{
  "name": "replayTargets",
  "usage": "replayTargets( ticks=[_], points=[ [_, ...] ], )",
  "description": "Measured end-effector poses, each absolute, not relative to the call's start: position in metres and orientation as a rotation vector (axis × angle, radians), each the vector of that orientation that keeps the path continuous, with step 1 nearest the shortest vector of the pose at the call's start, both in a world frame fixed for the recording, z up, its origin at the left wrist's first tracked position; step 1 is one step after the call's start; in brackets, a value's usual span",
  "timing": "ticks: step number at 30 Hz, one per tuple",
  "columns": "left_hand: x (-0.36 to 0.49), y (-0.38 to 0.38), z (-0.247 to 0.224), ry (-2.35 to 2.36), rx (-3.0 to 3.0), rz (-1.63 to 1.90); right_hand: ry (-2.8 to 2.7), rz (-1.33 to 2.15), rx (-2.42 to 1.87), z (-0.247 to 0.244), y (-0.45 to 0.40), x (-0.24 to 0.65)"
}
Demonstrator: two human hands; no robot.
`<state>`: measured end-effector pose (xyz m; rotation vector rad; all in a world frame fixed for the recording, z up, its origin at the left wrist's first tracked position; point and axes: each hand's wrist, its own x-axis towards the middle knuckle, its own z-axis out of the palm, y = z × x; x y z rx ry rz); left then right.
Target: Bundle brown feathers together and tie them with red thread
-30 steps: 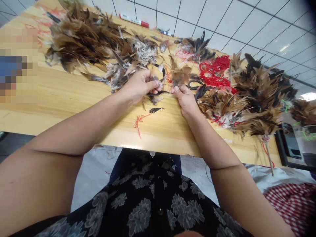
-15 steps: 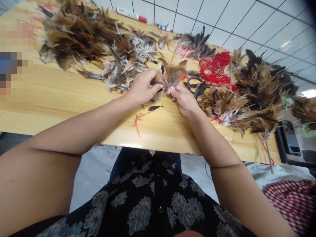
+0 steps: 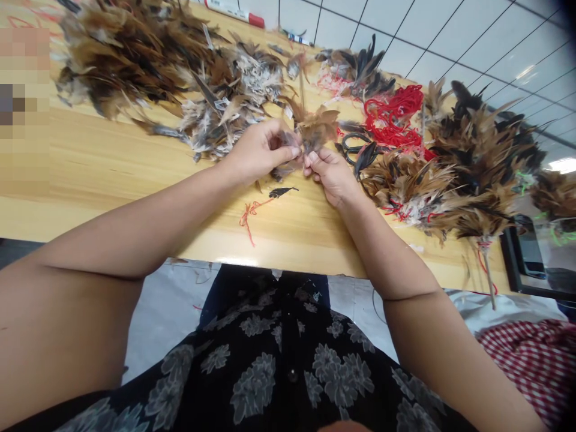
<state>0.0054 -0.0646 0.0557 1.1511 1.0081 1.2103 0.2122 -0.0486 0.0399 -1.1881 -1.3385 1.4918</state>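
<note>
Over the middle of the wooden table, my left hand (image 3: 264, 150) pinches a small greyish feather (image 3: 287, 141) between thumb and fingers. My right hand (image 3: 330, 174), just to its right, has its fingertips closed on the base of a brown feather bunch (image 3: 318, 127). The fingertips of both hands nearly meet. A thin stick (image 3: 302, 87) rises behind the bunch. Below the hands lies a small black feather (image 3: 282, 192) beside a tangle of red thread (image 3: 248, 219). Black-handled scissors (image 3: 354, 144) lie right of my right hand, partly under dark feathers.
Loose feathers (image 3: 121, 60) are heaped at the back left of the table (image 3: 90, 180). Red cord (image 3: 396, 120) lies beyond the scissors. Feather bundles (image 3: 481, 150) fill the right side, near a black tray (image 3: 513, 264). A red-capped marker (image 3: 236, 13) lies at the back edge.
My left hand has shifted slightly left, and the grey feather in its fingers shows more clearly. My right hand keeps its pinch at the bunch's base. The whole view has shifted a little.
</note>
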Motion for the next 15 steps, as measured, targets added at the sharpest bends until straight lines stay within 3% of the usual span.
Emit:
replayTargets(
  ticks=[15],
  points=[
    [0.004,-0.064,0.064,0.948,0.865,1.029,-1.206,1.631,-1.115,0.051,-0.044,0.222]
  ],
)
